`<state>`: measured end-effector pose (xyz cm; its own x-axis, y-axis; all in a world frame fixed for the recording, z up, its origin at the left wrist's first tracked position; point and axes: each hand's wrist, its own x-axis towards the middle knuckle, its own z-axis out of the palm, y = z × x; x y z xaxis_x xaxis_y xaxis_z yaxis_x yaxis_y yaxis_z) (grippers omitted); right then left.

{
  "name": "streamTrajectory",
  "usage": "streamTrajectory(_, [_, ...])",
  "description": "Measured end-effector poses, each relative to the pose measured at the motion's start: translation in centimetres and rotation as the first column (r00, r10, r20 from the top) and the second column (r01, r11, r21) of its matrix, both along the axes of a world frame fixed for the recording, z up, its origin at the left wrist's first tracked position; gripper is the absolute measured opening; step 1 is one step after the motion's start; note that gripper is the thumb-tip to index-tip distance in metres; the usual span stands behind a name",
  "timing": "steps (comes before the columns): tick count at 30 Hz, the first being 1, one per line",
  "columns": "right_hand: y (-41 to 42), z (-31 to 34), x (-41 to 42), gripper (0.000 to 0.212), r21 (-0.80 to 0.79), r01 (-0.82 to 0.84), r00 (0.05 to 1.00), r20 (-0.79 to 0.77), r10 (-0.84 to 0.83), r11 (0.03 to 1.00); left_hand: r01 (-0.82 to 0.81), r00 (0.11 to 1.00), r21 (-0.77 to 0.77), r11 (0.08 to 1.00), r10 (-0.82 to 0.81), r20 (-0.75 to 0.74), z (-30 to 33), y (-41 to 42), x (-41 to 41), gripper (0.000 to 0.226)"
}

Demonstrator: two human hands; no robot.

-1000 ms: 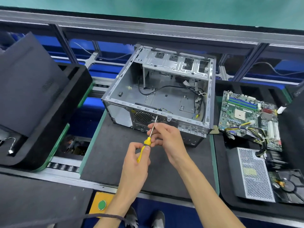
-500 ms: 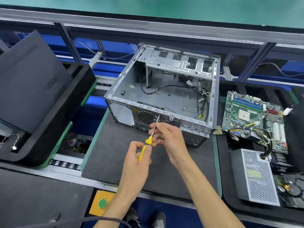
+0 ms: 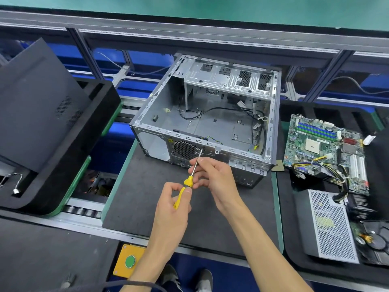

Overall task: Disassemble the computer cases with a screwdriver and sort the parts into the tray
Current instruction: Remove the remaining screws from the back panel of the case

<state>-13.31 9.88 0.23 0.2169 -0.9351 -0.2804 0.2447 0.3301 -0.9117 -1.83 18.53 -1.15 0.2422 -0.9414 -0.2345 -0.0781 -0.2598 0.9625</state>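
Observation:
An open grey computer case (image 3: 210,121) lies on a dark mat (image 3: 147,197), its rear fan grille facing me. A yellow-handled screwdriver (image 3: 186,185) points its tip at the upper right corner of that grille. My left hand (image 3: 172,205) grips the yellow handle. My right hand (image 3: 212,178) pinches the metal shaft just above the handle. On the right, a black foam tray (image 3: 294,239) holds a green motherboard (image 3: 322,148), a perforated silver power supply (image 3: 332,226) and a hard drive (image 3: 372,237).
A black foam tray (image 3: 69,165) at the left carries a large black side panel (image 3: 35,106) and a small loose cable (image 3: 12,182). A yellow box with a green button (image 3: 129,261) sits at the bench's front edge. A metal rail frame (image 3: 189,32) runs behind the case.
Both hands stay on the screwdriver at the fan grille. My left fingers have shifted slightly on the handle, and my head camera has drifted a little.

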Motion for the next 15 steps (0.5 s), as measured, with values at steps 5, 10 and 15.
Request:
streamTrajectory(5, [0.02, 0.09, -0.17, 0.027, -0.004, -0.01, 1.0, 0.002, 0.01, 1.0, -0.007, 1.0, 0.002, 1.0, 0.007, 0.013, 0.12, 0.08, -0.06, 0.015])
streamTrajectory(10, [-0.06, 0.11, -0.02, 0.027, -0.006, -0.019, 1.0, -0.004, 0.019, 1.0, -0.022, 1.0, 0.004, 1.0, 0.022, -0.001, 0.37, 0.04, -0.03, 0.016])
streamTrajectory(15, [-0.12, 0.06, 0.03, 0.027, -0.014, -0.018, 1.0, -0.007, 0.018, 1.0, -0.014, 1.0, -0.001, 1.0, 0.014, 0.019, 0.42, 0.03, 0.16, 0.015])
